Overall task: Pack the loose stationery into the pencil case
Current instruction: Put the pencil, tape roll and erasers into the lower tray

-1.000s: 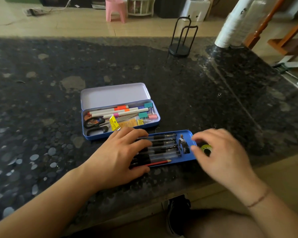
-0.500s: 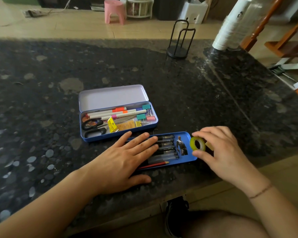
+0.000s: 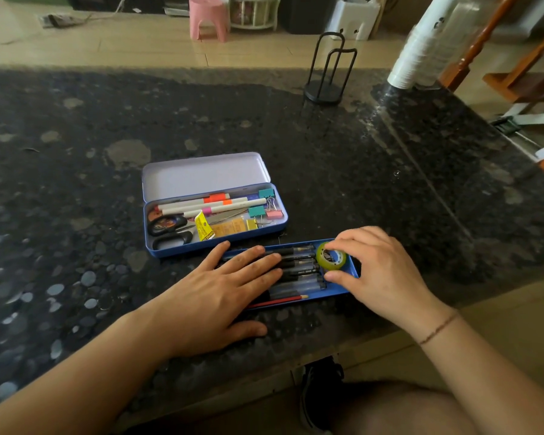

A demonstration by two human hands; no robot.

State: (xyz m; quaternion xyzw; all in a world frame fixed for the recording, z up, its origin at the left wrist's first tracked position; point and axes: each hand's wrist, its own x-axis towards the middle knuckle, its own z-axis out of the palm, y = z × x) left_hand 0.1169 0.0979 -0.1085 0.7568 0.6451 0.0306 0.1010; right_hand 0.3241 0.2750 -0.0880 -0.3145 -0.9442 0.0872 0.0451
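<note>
While left hand (image 3: 220, 296) presses pens (image 3: 299, 262), right hand (image 3: 380, 271) pinches tape roll (image 3: 330, 257).

the yellow tag (image 3: 204, 227) carries black print (too small to read).

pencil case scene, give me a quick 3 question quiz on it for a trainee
1. True or false: the right hand holds the roll of tape over the right end of the blue tray.
2. What is the left hand doing? A) lifting the scissors B) lying flat on the pens in the tray C) closing the lid
3. Fill in: the scissors lie at the ___ end of the open pencil case.

Key: 1 true; 2 B; 3 left
</note>
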